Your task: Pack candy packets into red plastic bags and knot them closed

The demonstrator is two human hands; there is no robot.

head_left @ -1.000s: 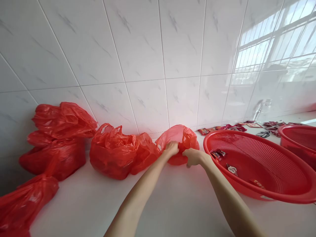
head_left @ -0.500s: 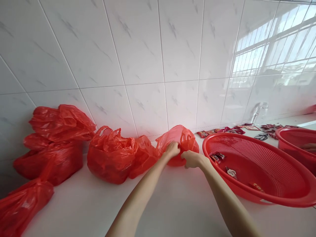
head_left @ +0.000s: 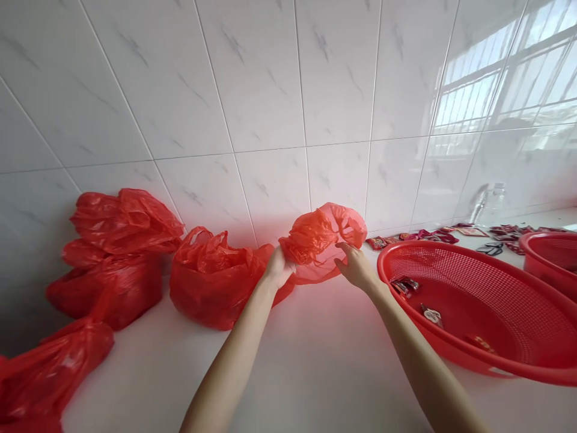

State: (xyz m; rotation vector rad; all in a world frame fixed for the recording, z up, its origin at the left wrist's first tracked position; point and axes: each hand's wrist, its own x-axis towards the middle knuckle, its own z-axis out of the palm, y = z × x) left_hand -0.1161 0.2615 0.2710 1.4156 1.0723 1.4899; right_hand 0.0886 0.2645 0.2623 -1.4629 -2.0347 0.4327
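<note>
"Along the far wall (head_left: 270, 90), where's the thin red bag (head_left: 313, 236)?"
"Between the hands. The left hand (head_left: 279, 267) has its fingers clamped on its gathered plastic; the right hand (head_left: 357, 267), thumb and fingers apart, is at its near right edge."
"Room?"
"Near, plenty of table (head_left: 311, 367). Left, a bulging bag (head_left: 210, 285) crowds; right, a basket (head_left: 478, 276) rim."

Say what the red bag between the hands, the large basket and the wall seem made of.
Red bag: likely thin, shiny plastic film; it crinkles and looks translucent.
Large basket: probably rigid plastic with a soft sheen; its perforated side holds shape.
Wall: apparently glossy glazed ceramic tile, with joint lines and a window reflection.
</note>
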